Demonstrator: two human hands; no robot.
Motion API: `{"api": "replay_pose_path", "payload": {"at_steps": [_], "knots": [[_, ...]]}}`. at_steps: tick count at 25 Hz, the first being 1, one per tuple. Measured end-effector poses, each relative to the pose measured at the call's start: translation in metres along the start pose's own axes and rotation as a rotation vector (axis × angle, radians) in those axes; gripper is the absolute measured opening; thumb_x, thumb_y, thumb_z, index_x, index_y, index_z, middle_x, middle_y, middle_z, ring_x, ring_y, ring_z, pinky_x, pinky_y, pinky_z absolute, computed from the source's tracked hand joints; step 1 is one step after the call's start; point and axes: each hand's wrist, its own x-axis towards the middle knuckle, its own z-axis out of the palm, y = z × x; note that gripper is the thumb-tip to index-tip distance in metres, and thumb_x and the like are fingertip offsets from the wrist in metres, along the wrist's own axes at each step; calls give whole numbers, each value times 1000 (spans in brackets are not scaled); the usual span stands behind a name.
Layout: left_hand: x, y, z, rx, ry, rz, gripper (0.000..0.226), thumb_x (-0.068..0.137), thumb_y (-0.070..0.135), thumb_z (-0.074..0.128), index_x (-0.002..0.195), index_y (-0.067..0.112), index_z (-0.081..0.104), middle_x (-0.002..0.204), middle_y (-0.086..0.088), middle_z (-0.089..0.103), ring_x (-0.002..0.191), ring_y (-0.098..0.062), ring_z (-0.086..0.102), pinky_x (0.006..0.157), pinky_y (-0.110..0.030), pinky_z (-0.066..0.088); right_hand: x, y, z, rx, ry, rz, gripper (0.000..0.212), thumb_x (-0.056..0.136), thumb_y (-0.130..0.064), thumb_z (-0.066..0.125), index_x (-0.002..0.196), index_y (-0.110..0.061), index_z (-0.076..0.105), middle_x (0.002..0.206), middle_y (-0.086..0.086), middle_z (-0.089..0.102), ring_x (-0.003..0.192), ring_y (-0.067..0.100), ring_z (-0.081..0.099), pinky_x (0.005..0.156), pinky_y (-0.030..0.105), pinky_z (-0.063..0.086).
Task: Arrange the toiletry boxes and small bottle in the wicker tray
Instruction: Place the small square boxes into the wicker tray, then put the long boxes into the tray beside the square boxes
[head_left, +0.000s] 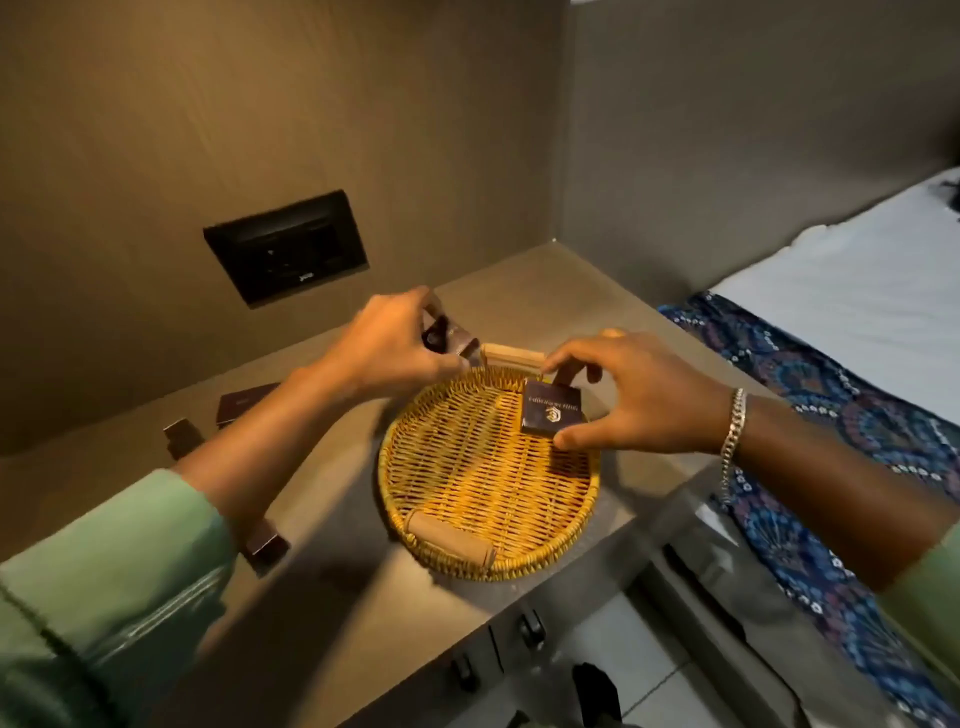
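the tray (467, 467) is sitting on the counter (337, 597), and a dark box (549, 413) is lying flat inside it by the far handle (511, 356). the right hand (639, 395) is pinching that box at its edges, thumb and fingers curled around it. the left hand (395, 345) is hovering just beyond the tray's far rim, gripping a small dark item (449, 338), too blurred to say which. three more boxes are lying on the counter left of the tray: one (244, 405), another (182, 439), a third (267, 543).
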Motion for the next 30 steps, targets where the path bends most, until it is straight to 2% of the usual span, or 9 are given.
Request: {"api": "replay_pose_path", "payload": {"at_steps": [4, 8, 12, 16, 19, 22, 25, 27, 30], "knots": [[-38, 27, 42, 115, -193, -2, 43, 73, 56, 69, 104, 28, 59, 85, 8, 59, 72, -9, 52, 53, -25, 35, -4, -3, 18, -82, -107, 75, 67, 56, -53, 81, 113, -35, 51, 104, -2, 60, 89, 9, 49, 60, 19, 34], [-48, 32, 63, 67, -184, -71, 45, 74, 56, 72, 102, 21, 64, 89, 3, 63, 77, -13, 55, 56, -27, 42, 3, -5, 23, -155, -198, 74, 69, 54, -51, 84, 111, -30, 52, 102, -2, 62, 90, 12, 50, 60, 23, 36], [-55, 28, 59, -38, -255, -86, 49, 75, 44, 77, 116, 19, 65, 99, 2, 65, 83, -12, 57, 58, -26, 47, 8, -8, 23, -273, -249, 50, 69, 57, -61, 78, 113, -28, 55, 104, -2, 67, 96, 15, 49, 70, 32, 42], [-58, 30, 56, -171, -344, -150, 51, 72, 24, 83, 119, 20, 64, 93, 6, 63, 63, -10, 65, 43, -21, 49, 11, -9, 22, -414, -248, -22, 61, 58, -68, 71, 103, -29, 60, 96, -4, 66, 89, 14, 43, 71, 33, 35], [-60, 35, 55, -243, -355, -204, 59, 72, 19, 83, 126, 21, 59, 99, 7, 61, 62, -8, 65, 42, -20, 50, 12, -8, 17, -394, -308, -46, 58, 62, -68, 69, 102, -26, 62, 95, -2, 66, 90, 16, 52, 67, 32, 43], [-61, 28, 37, -191, -150, -290, 69, 72, 33, 81, 133, 30, 49, 105, 9, 52, 78, -3, 50, 55, -21, 39, 19, -10, -2, -275, -308, -93, 63, 67, -65, 65, 115, -25, 59, 104, -4, 67, 85, 10, 56, 66, 31, 49], [-71, -4, 0, -270, 296, -437, 46, 76, 38, 78, 118, 31, 61, 88, 8, 59, 73, 1, 51, 56, -20, 37, 44, -20, -27, -145, -226, -201, 62, 71, -62, 63, 120, -23, 59, 103, -5, 68, 75, -1, 53, 60, 20, 39], [-86, -41, -19, -229, 529, -579, 33, 80, 34, 75, 110, 27, 66, 87, 2, 64, 73, -8, 58, 60, -22, 44, 69, -35, -35, -62, -187, -258, 54, 73, -56, 65, 115, -22, 63, 95, -6, 69, 73, -1, 58, 60, 17, 42], [-105, -99, -24, -117, 605, -896, 25, 83, 31, 72, 104, 20, 63, 104, -10, 66, 88, -23, 61, 77, -40, 55, 114, -58, -20, 36, -133, -328, 38, 77, -41, 71, 108, -20, 66, 88, -6, 67, 75, 1, 61, 59, 8, 43]]}}
